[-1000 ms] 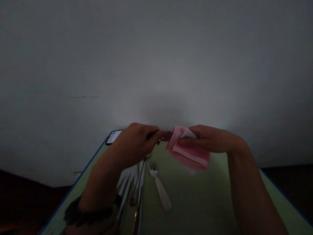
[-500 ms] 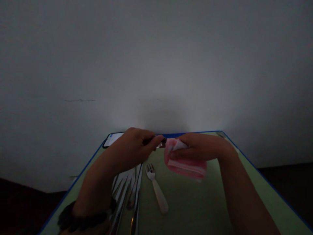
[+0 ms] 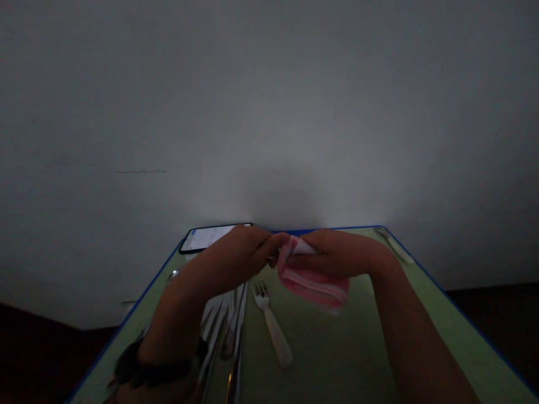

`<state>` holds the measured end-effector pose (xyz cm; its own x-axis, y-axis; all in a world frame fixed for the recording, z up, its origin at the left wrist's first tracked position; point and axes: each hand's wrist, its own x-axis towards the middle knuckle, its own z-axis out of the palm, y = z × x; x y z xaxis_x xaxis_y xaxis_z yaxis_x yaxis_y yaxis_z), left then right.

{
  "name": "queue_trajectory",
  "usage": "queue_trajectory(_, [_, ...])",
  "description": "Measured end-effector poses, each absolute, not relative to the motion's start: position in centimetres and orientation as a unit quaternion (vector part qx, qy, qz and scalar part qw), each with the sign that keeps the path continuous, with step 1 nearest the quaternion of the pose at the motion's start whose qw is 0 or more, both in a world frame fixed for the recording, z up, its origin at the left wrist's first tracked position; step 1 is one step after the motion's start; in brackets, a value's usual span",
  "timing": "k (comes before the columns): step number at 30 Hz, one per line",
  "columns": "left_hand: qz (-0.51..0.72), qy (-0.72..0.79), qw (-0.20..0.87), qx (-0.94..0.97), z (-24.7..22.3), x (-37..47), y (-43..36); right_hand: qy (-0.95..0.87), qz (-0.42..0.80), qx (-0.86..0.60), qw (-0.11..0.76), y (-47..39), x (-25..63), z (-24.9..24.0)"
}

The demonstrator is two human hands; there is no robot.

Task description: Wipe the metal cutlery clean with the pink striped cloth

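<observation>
One wiping pass seems unfinished: right hand [image 3: 334, 252] grips pink cloth [image 3: 314, 287], left hand [image 3: 242, 249] pinches barely visible item [image 3: 272, 258], lower-centre fork [image 3: 277, 335] perhaps waiting.

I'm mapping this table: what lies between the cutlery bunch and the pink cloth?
In the head view, a pale-handled fork lies between the cutlery bunch and pink cloth.

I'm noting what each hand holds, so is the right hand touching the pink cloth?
Touching. The head view shows it: the right hand grips the pink cloth, its thumb lying against the folded fabric.
</observation>
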<state>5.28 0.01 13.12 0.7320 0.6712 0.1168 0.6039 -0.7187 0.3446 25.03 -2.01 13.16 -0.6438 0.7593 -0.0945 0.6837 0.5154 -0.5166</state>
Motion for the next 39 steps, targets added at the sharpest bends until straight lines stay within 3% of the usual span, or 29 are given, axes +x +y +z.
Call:
queue_trajectory(10, [0.165, 0.449, 0.186, 0.858, 13.6, 3.5, -0.2, -0.823, 0.328, -0.454, 0.100, -2.6, 27.1, 13.6])
queue_trajectory(19, [0.130, 0.426, 0.203, 0.872, 13.3, 3.3, 0.3, -0.841, 0.254, -0.467, 0.101, -2.3, 26.7, 13.4])
queue_trajectory(24, [0.153, 0.432, 0.202, 0.866, 13.6, 3.7, 0.0, -0.843, 0.266, -0.459, 0.095, -2.5, 26.6, 13.5])
queue_trajectory(30, [0.089, 0.449, 0.205, 0.865, 13.6, 4.2, -0.2, -0.857, 0.282, -0.428, 0.049, -2.7, 25.4, 13.5])
queue_trajectory(39, [0.120, 0.413, 0.192, 0.882, 13.5, 4.5, 0.0, -0.866, 0.292, -0.398, 0.081, -2.5, 24.9, 13.3])
